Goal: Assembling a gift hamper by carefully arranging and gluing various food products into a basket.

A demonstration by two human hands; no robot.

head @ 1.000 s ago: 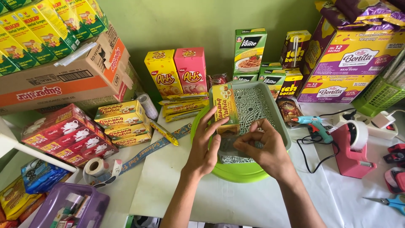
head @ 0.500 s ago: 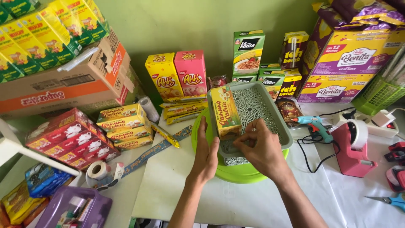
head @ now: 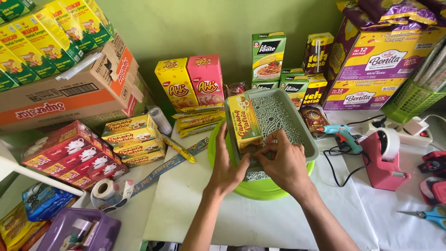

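Where both sets of fingers (head: 260,155) meet, a yellow box (head: 245,123) is pinched at its near end inside a grey tray (head: 309,144), left hand (head: 227,169) and right hand (head: 283,167) together; seating judged underway, alignment against the tray wall called for.

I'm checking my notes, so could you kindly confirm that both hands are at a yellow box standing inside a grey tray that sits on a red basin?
Not quite: the head view shows the basin is lime green, not red. Both hands, left and right, are at the yellow box in the grey tray.

Bright, even light; soft shadows, sharp focus, perhaps slight edge distortion.
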